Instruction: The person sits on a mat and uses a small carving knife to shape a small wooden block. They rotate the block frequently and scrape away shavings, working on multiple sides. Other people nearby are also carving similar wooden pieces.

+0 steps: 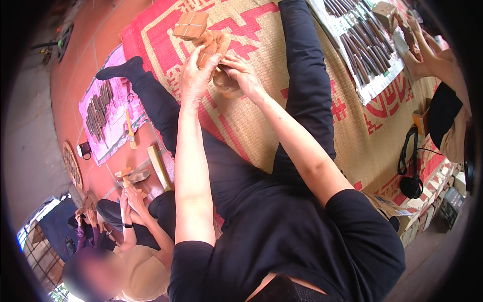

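Between my outstretched legs, above the woven mat, I hold a brown wood carving. Its far end is a square block marked with pale crossing lines; the near end is rounded, and the part between is carved in curves. My left hand is closed round the carving's left side, thumb on top. On the right side, my right hand has its fingers bent and pressed together against the wood near the rounded end. Whether a small tool sits in those fingers is hidden.
Dark chisels and a brush lie on a pink cloth at left. More chisels fill a white cloth at far right. People work on both sides, one holding wood. A black strapped object lies at right.
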Motion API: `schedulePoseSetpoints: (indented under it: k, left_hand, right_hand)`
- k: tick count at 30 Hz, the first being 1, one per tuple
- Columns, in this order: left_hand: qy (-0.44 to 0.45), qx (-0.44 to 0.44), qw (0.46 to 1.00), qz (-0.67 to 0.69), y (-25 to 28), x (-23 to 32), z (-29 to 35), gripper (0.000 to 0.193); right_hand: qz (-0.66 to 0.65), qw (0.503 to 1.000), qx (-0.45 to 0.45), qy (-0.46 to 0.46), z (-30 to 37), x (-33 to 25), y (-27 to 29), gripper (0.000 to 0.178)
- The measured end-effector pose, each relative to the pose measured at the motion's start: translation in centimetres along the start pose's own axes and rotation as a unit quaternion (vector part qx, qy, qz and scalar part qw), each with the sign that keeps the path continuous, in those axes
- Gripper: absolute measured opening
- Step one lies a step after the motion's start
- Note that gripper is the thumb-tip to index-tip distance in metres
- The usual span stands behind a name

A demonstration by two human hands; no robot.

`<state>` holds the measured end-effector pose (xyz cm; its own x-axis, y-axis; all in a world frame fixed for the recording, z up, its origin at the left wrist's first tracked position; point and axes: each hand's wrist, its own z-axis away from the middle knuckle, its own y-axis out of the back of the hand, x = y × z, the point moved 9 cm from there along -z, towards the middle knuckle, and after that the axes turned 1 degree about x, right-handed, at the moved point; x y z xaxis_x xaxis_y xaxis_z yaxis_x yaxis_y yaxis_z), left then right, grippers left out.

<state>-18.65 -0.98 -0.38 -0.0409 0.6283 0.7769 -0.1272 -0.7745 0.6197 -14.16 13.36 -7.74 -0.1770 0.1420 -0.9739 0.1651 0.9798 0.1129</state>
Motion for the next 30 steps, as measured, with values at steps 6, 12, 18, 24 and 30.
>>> schedulePoseSetpoints:
  k: [6, 12, 18, 24, 30]
  left_hand:
    - [-0.007, -0.006, 1.000, 0.025, 0.2, 0.1, -0.1, 0.073]
    - [-0.007, -0.001, 1.000, 0.016, 0.1, 0.6, 0.1, 0.074]
    - [0.018, -0.019, 1.000, 0.012, 0.3, 0.5, 0.1, 0.075]
    - [-0.013, 0.003, 1.000, 0.003, 0.1, 0.4, 0.0, 0.075]
    - [0.004, -0.005, 1.000, 0.016, 0.0, 0.3, 0.0, 0.075]
  right_hand:
    - [0.308, 0.937, -0.064, 0.150, 1.9, 2.1, 2.1, 0.032]
    - [-0.027, 0.999, 0.023, -0.036, -0.3, 1.3, -0.4, 0.031]
    - [0.334, 0.933, -0.076, 0.113, 2.2, 2.4, 2.4, 0.031]
    - [0.075, 0.997, 0.032, -0.012, -0.3, -1.1, 0.4, 0.033]
    - [0.263, 0.957, -0.048, 0.111, 2.4, 3.2, 2.4, 0.030]
